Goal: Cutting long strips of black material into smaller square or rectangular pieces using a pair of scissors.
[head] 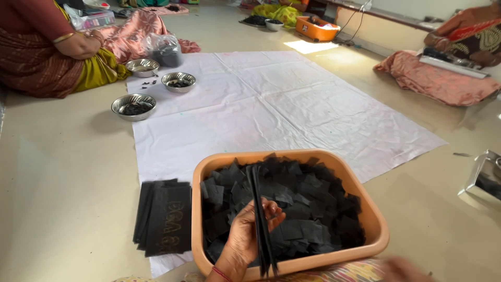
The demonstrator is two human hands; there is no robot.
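Observation:
My left hand is raised over an orange plastic tub and grips a thin stack of black sheets held on edge. The tub is filled with several loose black square pieces. My right hand shows only as a blur at the bottom edge, right of the tub; what it holds cannot be seen. A fanned pile of black packets lies on the floor left of the tub.
A white cloth is spread on the floor. Three steel bowls sit at its far left. A person sits at the top left, another at the top right. A metal container stands at the right edge.

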